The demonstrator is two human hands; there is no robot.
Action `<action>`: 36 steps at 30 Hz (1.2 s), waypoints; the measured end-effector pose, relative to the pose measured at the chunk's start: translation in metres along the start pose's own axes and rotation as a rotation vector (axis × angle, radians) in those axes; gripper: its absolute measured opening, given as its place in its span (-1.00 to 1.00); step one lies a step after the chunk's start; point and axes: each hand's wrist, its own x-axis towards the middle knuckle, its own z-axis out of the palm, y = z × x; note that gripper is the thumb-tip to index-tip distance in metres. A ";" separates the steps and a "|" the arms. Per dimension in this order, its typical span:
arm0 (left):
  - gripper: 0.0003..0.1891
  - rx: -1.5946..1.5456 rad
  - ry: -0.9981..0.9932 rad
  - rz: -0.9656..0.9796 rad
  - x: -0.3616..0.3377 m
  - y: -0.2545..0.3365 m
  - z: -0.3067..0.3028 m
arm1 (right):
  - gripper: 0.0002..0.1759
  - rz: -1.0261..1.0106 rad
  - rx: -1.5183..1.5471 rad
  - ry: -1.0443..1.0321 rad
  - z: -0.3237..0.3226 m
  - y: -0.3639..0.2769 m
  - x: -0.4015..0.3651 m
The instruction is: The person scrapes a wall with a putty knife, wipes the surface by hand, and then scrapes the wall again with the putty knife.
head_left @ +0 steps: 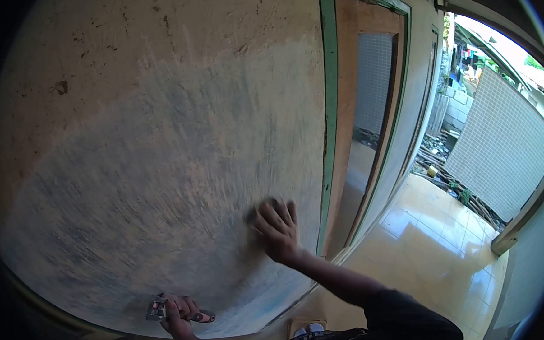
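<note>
The wall (177, 151) in front of me has a large whitish, streaked patch over older beige paint. My right hand (279, 232) presses against its lower right part, slightly blurred, fingers bent over a dark flat pad (251, 217) that looks like sandpaper. Most of that pad is hidden under the fingers. Lower and to the left, my left hand (179, 308) is closed around a scraper (156, 310). The scraper's flat blade points left, and its orange and black handle sticks out on the right. This hand is close to the wall's lower part; whether it touches cannot be told.
Right of the patch stands a green door frame (328, 135) with a wooden door (349, 90). A shiny tiled floor (407, 236) runs along the wall. My feet rest on a small wooden support (299, 324). Farther off are a patterned panel (501, 143) and piled sticks.
</note>
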 end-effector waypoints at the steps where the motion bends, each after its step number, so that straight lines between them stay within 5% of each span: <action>1: -0.67 0.005 -0.045 -0.013 0.002 0.005 0.003 | -0.54 0.041 -0.033 0.000 0.005 0.004 -0.029; 9: -0.66 -0.048 -0.050 -0.028 0.002 -0.002 0.000 | -0.51 0.128 -0.135 0.144 -0.036 0.019 0.169; 14: -0.67 -0.039 -0.128 -0.040 0.003 0.001 -0.004 | -0.52 0.274 -0.114 0.052 -0.013 0.019 0.016; 17: -0.68 -0.057 -0.134 -0.058 0.002 0.002 -0.003 | -0.50 0.598 -0.056 0.209 -0.023 0.013 0.068; 23: -0.69 -0.091 -0.125 -0.064 0.001 -0.001 -0.008 | -0.49 -0.082 -0.209 0.142 -0.009 -0.013 0.144; 26: -0.68 -0.093 -0.121 -0.085 0.003 -0.001 -0.004 | -0.45 0.070 -0.171 0.082 -0.048 -0.015 0.212; 29: -0.67 -0.079 -0.128 -0.112 0.002 0.005 -0.004 | -0.43 0.004 -0.132 0.153 -0.019 -0.030 0.184; 31: -0.67 -0.089 -0.133 -0.085 0.005 0.003 -0.003 | -0.33 -0.123 -0.064 -0.116 -0.017 -0.044 0.112; 33: -0.67 -0.119 -0.137 -0.068 0.006 -0.001 -0.003 | -0.35 -0.143 -0.217 -0.110 -0.024 -0.024 0.116; 36: -0.68 -0.103 -0.167 -0.116 0.003 0.003 -0.007 | -0.46 0.102 -0.230 0.071 -0.041 -0.012 0.192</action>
